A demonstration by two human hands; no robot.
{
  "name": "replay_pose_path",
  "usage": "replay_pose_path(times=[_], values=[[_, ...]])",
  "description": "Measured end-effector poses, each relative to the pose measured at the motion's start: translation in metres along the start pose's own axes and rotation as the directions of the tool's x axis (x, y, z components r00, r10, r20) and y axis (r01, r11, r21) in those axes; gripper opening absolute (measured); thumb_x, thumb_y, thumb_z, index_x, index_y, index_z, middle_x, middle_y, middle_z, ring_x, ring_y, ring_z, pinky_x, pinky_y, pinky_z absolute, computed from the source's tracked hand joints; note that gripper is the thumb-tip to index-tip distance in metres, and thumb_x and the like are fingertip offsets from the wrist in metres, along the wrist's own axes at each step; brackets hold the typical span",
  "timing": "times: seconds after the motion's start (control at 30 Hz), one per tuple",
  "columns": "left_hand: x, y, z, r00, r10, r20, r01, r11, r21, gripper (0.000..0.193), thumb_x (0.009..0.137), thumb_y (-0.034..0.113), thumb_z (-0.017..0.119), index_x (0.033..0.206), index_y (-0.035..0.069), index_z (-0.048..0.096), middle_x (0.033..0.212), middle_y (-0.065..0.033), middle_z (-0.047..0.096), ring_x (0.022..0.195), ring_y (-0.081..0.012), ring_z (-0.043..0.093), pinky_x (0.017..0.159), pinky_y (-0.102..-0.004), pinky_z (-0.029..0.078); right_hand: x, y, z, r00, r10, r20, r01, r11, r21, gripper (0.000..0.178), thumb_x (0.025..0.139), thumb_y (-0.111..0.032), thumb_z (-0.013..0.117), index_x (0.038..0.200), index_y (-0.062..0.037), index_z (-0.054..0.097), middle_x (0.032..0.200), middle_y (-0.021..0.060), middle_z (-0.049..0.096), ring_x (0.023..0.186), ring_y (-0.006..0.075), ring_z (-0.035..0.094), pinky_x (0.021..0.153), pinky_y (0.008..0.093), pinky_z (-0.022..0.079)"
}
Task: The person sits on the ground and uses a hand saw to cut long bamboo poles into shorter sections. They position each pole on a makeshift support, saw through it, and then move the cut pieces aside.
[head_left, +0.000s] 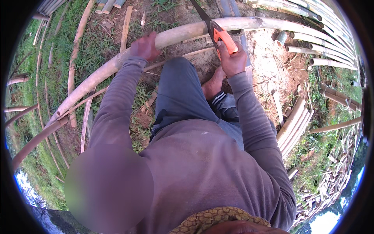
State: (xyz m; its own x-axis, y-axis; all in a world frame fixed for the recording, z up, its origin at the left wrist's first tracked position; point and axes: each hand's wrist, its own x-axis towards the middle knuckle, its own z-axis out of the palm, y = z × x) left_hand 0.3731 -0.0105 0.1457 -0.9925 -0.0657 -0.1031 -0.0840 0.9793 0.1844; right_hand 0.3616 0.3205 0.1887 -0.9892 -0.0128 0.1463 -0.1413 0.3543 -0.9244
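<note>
A long pale bamboo pole (179,33) crosses in front of me, its image bent by the lens. My left hand (145,46) is closed around it, left of my raised knee. My right hand (233,57) grips the orange handle of a handsaw (225,38). The saw's dark blade lies across the pole and points away from me, up to the top edge of the view. Whether its teeth have cut into the bamboo cannot be made out. One bare foot (213,84) is on the ground just below the right hand.
Several cut bamboo poles (327,37) lie side by side at the far right. Shorter bamboo pieces (294,124) are stacked by my right side. Long bamboo strips (76,58) lie in the grass at left. Scraps (327,195) are heaped at the lower right.
</note>
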Motion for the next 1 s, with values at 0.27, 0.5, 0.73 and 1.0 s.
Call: replay_pose_path(times=[0.27, 0.5, 0.73, 1.0], values=[[0.0, -0.007, -0.003, 0.999, 0.003, 0.04, -0.003, 1.0, -0.006, 0.065, 0.077, 0.035, 0.09, 0.131, 0.017, 0.059, 0.118, -0.0171, 0.071, 0.103, -0.0403, 0.076, 0.089, -0.0527, 0.062, -0.203, 0.003, -0.117, 1.0, 0.009, 0.004, -0.008, 0.996, -0.087, 0.018, 0.104, -0.009, 0.069, 0.115, 0.0054, 0.066, 0.077, 0.0029, 0.067, 0.06, 0.0047, 0.059, 0.059, 0.0225, 0.051], [0.009, -0.002, -0.004, 1.0, -0.012, 0.013, 0.012, 1.0, 0.02, 0.064, 0.076, 0.036, 0.09, 0.13, 0.016, 0.061, 0.112, -0.0177, 0.073, 0.104, -0.0406, 0.076, 0.088, -0.0526, 0.062, 0.027, -0.015, 0.007, 1.0, 0.014, 0.019, -0.011, 0.989, -0.149, 0.02, 0.099, -0.016, 0.081, 0.103, 0.0017, 0.073, 0.084, 0.0029, 0.074, 0.072, 0.0055, 0.063, 0.062, 0.0248, 0.051], [-0.001, -0.009, 0.005, 0.999, -0.033, 0.003, 0.033, 0.999, 0.004, 0.063, 0.076, 0.038, 0.091, 0.129, 0.017, 0.062, 0.113, -0.0165, 0.073, 0.105, -0.0394, 0.076, 0.09, -0.0523, 0.061, -0.182, 0.001, -0.107, 0.991, 0.126, 0.042, -0.124, 0.991, -0.055, 0.021, 0.104, -0.011, 0.07, 0.117, 0.0055, 0.066, 0.08, 0.0027, 0.068, 0.064, 0.0049, 0.06, 0.064, 0.0239, 0.054], [0.009, 0.002, -0.002, 1.0, -0.01, 0.007, 0.01, 1.0, 0.014, 0.062, 0.078, 0.037, 0.09, 0.13, 0.018, 0.061, 0.116, -0.0177, 0.072, 0.105, -0.0398, 0.075, 0.091, -0.0518, 0.061, 0.015, 0.02, 0.0, 0.997, 0.069, 0.023, -0.067, 0.993, -0.1, 0.028, 0.096, -0.024, 0.08, 0.106, 0.002, 0.075, 0.088, 0.022, 0.075, 0.077, 0.0307, 0.074, 0.069, 0.0409, 0.055]])
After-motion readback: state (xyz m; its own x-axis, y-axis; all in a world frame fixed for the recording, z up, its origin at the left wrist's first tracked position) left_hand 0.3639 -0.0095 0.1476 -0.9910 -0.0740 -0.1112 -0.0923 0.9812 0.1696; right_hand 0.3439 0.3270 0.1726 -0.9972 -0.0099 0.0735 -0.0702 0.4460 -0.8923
